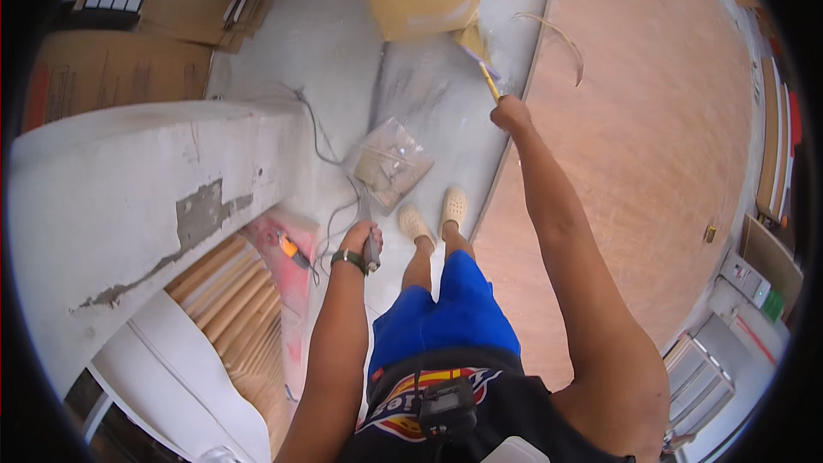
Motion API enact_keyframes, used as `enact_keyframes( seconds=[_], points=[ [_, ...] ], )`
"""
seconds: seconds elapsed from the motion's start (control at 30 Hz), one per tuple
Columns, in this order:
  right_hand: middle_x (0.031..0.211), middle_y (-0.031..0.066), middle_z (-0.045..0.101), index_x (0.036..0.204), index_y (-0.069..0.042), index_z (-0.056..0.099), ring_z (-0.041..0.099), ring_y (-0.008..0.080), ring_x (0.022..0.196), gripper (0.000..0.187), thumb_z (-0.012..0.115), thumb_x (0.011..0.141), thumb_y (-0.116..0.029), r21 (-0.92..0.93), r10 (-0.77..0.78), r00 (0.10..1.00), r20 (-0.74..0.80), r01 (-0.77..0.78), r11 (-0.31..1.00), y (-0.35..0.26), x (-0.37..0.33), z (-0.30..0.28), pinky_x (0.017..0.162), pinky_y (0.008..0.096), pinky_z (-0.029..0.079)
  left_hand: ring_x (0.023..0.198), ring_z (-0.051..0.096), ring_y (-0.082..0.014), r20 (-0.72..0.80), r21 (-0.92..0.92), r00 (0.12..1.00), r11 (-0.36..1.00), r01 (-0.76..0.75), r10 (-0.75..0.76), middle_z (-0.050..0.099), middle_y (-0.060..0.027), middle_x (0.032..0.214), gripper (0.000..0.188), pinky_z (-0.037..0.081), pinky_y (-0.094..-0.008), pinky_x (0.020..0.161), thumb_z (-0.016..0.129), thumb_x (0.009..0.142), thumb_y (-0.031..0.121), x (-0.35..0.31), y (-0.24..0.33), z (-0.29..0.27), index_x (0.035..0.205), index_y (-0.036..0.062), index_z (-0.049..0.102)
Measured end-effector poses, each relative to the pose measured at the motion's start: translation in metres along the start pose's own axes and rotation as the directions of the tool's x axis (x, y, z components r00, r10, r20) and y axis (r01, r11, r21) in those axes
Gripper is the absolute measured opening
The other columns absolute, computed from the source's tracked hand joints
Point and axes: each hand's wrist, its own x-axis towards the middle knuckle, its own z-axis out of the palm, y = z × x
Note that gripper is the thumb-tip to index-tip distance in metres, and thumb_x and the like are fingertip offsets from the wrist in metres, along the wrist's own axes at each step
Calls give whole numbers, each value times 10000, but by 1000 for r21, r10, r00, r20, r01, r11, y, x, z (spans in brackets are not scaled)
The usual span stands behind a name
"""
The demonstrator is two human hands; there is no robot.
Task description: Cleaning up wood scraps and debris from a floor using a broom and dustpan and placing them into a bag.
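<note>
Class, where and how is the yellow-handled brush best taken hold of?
Probably by its slim yellow handle, from the person's near side, where the right grip closes on it: it slants toward them, bristles fanning out at the far end.

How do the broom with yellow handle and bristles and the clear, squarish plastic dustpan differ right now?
The broom has a yellow handle; the dustpan has a grey one. The broom's bristles are opaque yellow; the dustpan is transparent, with pale debris in it. The broom is in the right hand, farther from the cream clogs; the dustpan is in the left hand, nearer them. Both are held by their handles.
</note>
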Motion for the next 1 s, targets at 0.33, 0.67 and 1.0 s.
enact_keyframes(
  seconds=[0.33, 0.67, 1.0],
  points=[
    [935, 205, 630, 1081, -84, 597, 605, 345, 899, 381, 565, 702, -116, -249, -423, 855, 301, 499, 830, 67, -173, 46, 763, 427, 488, 465, 486, -177, -91, -22, 986, 989, -145, 143, 486, -69, 577, 113, 424, -291, 411, 496, 799, 153, 21, -3, 16, 767, 51, 458],
    [945, 218, 626, 1165, -119, 566, 608, 342, 881, 527, 690, 654, -139, -147, -300, 926, 231, 338, 930, 74, -213, -51, 759, 410, 472, 436, 459, -78, 116, -412, 993, 910, 51, -4, 439, 19, 532, 206, 402, -202, 379, 534, 822, 168, -11, -21, -42, 677, 109, 400],
    [933, 222, 628, 1017, -23, 604, 603, 361, 899, 341, 579, 698, -144, -209, -255, 966, 48, 259, 943, 70, -92, -26, 767, 436, 476, 435, 429, -61, 161, -413, 985, 903, 121, -58, 431, 33, 544, 174, 381, -184, 380, 526, 797, 76, -24, -68, -42, 672, 100, 409]
  ],
)
